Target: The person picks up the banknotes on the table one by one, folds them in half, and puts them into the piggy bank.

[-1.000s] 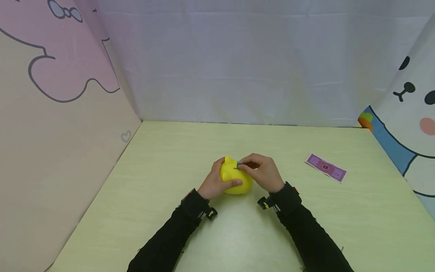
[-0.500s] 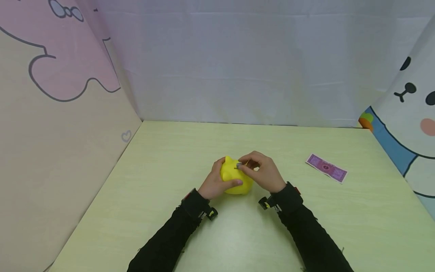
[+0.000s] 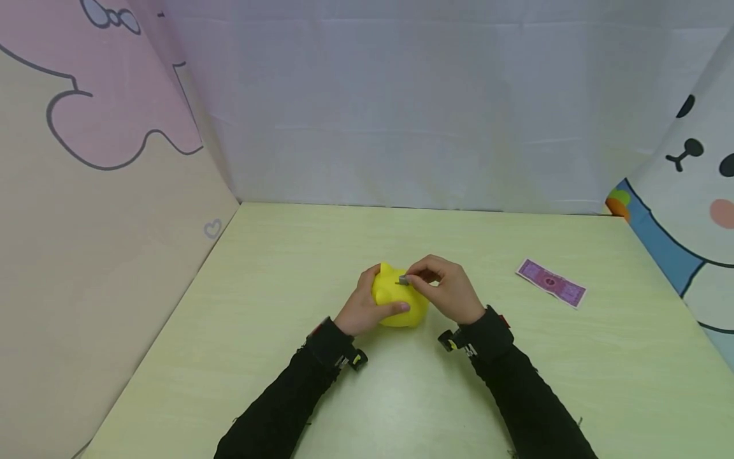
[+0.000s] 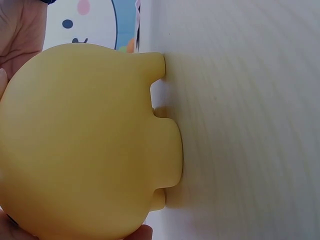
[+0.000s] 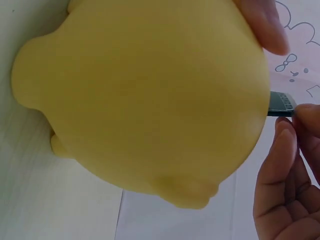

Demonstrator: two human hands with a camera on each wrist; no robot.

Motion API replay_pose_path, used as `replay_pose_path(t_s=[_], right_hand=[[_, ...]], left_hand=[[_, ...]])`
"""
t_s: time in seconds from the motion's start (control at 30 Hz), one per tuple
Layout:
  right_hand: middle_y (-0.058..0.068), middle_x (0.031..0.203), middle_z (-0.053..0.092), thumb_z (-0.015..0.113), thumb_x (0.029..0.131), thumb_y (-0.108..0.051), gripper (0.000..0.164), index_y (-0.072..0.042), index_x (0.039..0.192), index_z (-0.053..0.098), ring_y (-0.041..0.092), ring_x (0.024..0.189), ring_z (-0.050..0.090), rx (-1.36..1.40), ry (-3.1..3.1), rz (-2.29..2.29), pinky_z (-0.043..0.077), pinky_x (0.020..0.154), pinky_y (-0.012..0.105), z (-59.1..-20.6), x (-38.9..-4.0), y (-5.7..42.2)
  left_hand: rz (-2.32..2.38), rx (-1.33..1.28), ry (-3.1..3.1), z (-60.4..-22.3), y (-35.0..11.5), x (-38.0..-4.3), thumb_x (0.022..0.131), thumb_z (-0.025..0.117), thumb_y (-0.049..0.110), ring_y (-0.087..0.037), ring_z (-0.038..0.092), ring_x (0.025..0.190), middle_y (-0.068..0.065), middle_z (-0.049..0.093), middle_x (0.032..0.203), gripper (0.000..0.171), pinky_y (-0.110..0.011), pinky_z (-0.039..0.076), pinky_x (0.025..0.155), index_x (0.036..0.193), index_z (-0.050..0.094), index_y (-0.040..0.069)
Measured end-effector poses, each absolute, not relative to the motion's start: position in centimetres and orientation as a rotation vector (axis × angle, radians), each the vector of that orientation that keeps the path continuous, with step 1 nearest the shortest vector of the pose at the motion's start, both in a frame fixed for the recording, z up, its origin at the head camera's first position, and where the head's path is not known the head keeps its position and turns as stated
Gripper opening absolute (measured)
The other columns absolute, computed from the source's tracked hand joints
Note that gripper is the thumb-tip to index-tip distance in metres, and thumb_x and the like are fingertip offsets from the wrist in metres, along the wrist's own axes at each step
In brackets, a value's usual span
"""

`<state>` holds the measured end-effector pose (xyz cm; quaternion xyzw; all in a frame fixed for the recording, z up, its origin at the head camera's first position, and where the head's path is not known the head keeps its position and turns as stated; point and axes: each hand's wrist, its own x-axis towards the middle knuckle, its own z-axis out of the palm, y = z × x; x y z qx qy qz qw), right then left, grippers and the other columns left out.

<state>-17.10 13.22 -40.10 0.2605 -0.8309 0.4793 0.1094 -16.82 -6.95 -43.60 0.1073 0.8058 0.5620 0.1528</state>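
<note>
A yellow piggy bank (image 3: 392,294) stands on its feet on the table, below the middle of the head view. My left hand (image 3: 361,311) grips it from the left, thumb across its near side. At the slot in its top, my right hand (image 3: 448,291) pinches a small folded banknote (image 5: 281,104) between thumb and index finger. The right wrist view shows the dark green-grey note sticking out of the bank's top; its inner end is hidden. In the left wrist view the rounded yellow body and its feet fill much of the frame.
A purple banknote (image 3: 551,284) lies flat on the pale table (image 3: 298,255), to the right of the hands. White cloth (image 3: 401,108) hangs behind the table's back edge. Printed cartoon panels flank both sides.
The right index finger lifts off the folded note around half a second ago and is back on it now. The right hand shifts slightly right; the left hand and piggy bank stay still.
</note>
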Motion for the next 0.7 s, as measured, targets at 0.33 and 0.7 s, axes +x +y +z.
replay_pose_path(t_s=[0.33, 0.7], right_hand=[[0.005, 0.09, 0.069, 0.072, 0.088, -0.006, 0.007, -0.007, 0.095, 0.072, 0.013, 0.076, 0.062, 0.775, -2.457, 1.375, 0.055, 0.071, 0.022, -40.27, -17.16, 13.05], [0.003, 0.087, 0.065, 0.073, 0.087, -0.007, 0.006, -0.008, 0.093, 0.072, 0.01, 0.073, 0.057, 0.792, -2.477, 1.335, 0.053, 0.069, 0.022, -40.67, -17.19, 12.96]], left_hand=[[1.625, 0.298, 2.302, -43.53, -6.91, -16.75, 0.084, 0.078, 0.036, -0.024, 0.051, 0.103, -0.012, 0.036, 0.139, 0.099, -0.03, 0.046, 0.084, 0.155, 0.013, 0.013], [1.621, 0.297, 2.315, -43.69, -6.9, -16.8, 0.083, 0.078, 0.039, -0.024, 0.05, 0.103, -0.011, 0.035, 0.141, 0.099, -0.03, 0.046, 0.084, 0.155, 0.014, 0.013]])
